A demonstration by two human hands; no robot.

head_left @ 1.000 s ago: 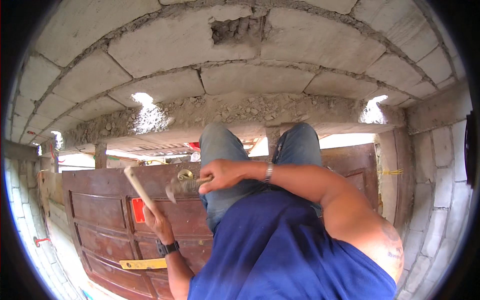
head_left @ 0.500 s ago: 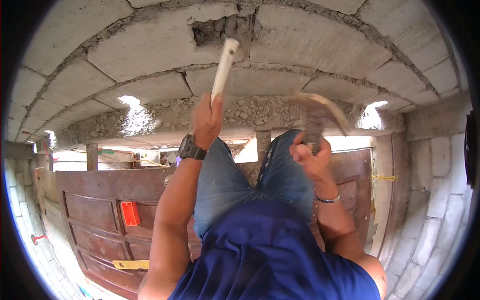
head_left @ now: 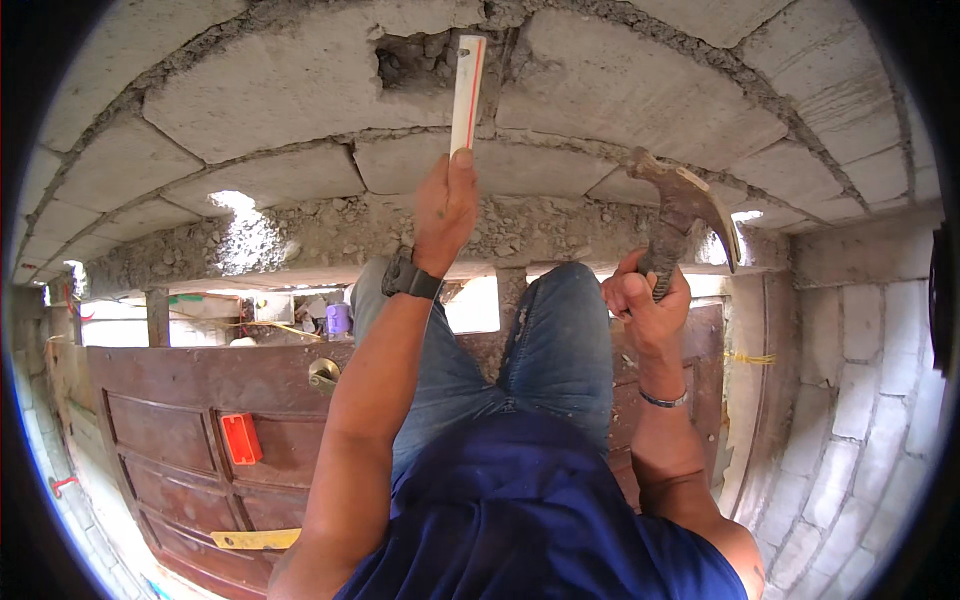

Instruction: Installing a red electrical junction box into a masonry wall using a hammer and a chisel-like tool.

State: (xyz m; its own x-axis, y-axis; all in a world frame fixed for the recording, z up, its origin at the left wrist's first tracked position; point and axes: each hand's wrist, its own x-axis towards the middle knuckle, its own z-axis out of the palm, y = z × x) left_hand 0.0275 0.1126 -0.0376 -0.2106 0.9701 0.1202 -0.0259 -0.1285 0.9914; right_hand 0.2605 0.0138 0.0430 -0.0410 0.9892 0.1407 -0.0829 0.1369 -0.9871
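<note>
A narrow white bar with a red line along one edge and a small hole at its far end is gripped in my left hand. It points up at the block wall, its end overlapping the right side of a rough rectangular cavity between blocks. Whether it touches the wall I cannot tell. My right hand is closed round the handle of a worn claw hammer, raised apart from the bar. The hammer's head stands in front of the lower wall.
Mortar rubble lies along a ledge under the blocks. Below is a brown panelled door with a round knob; an orange-red box and a yellow bar are on it. Another block wall rises at right.
My left hand has moved up and slightly right, turning the bar more upright so its red line shows. The hammer, blurred before, is now farther right, its head turned and its blur gone.
</note>
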